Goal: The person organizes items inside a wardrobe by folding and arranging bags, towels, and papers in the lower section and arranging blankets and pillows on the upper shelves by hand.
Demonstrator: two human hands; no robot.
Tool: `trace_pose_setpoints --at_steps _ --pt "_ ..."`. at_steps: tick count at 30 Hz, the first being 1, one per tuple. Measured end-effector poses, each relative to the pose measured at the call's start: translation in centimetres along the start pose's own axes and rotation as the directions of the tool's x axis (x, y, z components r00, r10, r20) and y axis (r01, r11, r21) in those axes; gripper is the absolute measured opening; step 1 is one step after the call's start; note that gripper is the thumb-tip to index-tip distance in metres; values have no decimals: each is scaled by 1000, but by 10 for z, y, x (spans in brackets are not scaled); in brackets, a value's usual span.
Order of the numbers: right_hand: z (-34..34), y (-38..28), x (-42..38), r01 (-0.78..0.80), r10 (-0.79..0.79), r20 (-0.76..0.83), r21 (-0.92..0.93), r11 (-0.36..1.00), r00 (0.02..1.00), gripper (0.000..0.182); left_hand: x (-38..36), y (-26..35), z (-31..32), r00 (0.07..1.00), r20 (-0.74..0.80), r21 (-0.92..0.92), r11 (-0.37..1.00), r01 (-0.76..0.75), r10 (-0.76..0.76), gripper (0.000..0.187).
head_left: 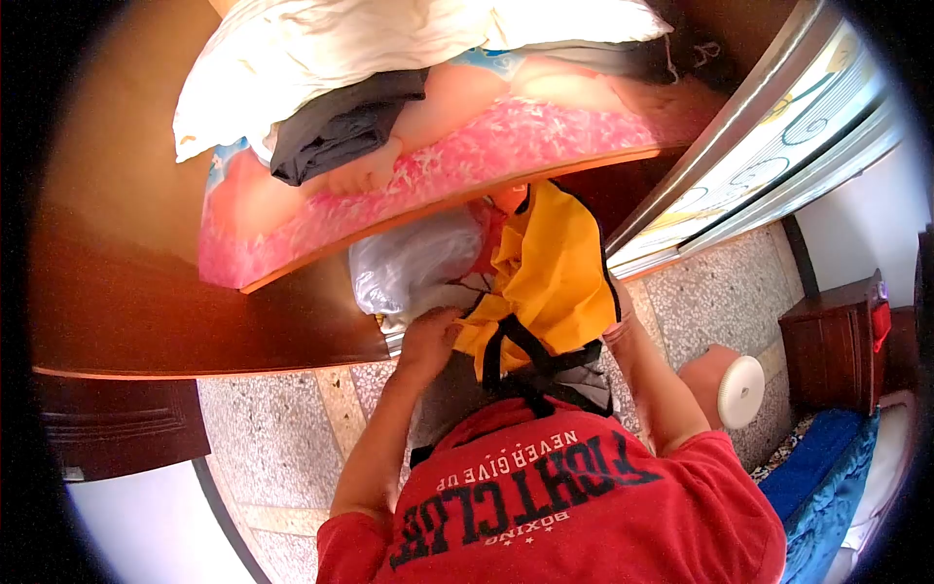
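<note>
A yellow fabric bag (553, 268) with black trim and black straps hangs in front of my body, below the shelf edge. My left hand (433, 336) is closed on the bag's left edge, with the fingers pinched on the cloth. At the opposite side my right hand (620, 316) grips the black-edged border; most of its fingers are hidden behind the fabric. Just beyond my left hand, a translucent white plastic bag (413, 258) sits in the compartment under the shelf. Some red material shows between the two bags.
Above is a wooden shelf with a pink printed covering (467, 156), holding folded dark cloth (341, 127) and white cloth (321, 58). A patterned door panel (769, 165) stands at right. On the speckled floor (272, 438) side is a round white-topped stool (740, 392), near a brown cabinet (827, 350).
</note>
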State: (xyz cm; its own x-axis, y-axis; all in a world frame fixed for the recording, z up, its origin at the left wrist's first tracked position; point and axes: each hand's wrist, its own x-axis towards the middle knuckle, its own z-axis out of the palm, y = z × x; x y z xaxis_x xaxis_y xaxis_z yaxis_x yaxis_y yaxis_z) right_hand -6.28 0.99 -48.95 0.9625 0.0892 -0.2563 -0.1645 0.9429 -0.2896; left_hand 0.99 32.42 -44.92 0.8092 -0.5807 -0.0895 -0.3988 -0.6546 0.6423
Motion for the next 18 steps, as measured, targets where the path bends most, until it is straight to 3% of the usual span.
trace_pose_setpoints --at_steps 1,2,3,5,6,7,8,9,11,13,14,16,18 --pt "8 -2 -3 25 -25 -31 -29 999 999 41 -1 -15 3 1000 -1 1 1000 4 -4 30" --pt "17 -8 -12 17 -15 99 -18 1000 995 41 -2 -31 4 987 -87 -185 976 115 -133 21" --pt "9 -16 -12 23 -29 -81 -74 997 996 41 -5 -44 1 950 -149 -371 906 202 -273 14" --pt "14 -27 -17 128 -179 -253 -205 970 951 41 -12 -63 -11 903 -268 -587 800 124 -337 10" --pt "20 -30 -19 131 -230 -298 -320 939 926 39 -16 -56 -28 885 -359 -428 895 127 -297 10" --pt "22 -35 -19 125 -287 -335 -431 894 897 37 -18 -49 -37 882 -363 -427 895 129 -301 10" --pt "-16 -42 -12 186 -258 -157 -368 911 953 35 -20 -44 -44 844 -374 -591 800 104 -385 9" --pt "-7 -40 -18 205 -287 -143 -418 885 947 38 -22 -42 -46 804 -365 -733 677 62 -469 16" --pt "-14 -33 -9 172 -259 -176 -397 902 950 38 -23 -43 -43 791 -390 -757 654 18 -473 10" --pt "-6 -24 -20 300 -318 -15 -299 906 948 35 -23 -47 -37 764 -433 -795 602 -73 -479 9" --pt "-45 -31 0 237 -311 -125 -408 882 942 34 -25 -52 -34 763 -432 -796 602 -72 -480 9" --pt "-29 -20 -3 246 -313 -160 -335 909 936 34 -33 -62 -31 835 -339 -901 404 -156 -433 8" --pt "-24 -17 -4 246 -309 -206 -281 928 929 35 -39 -62 -30 837 -326 -899 419 -131 -439 7"
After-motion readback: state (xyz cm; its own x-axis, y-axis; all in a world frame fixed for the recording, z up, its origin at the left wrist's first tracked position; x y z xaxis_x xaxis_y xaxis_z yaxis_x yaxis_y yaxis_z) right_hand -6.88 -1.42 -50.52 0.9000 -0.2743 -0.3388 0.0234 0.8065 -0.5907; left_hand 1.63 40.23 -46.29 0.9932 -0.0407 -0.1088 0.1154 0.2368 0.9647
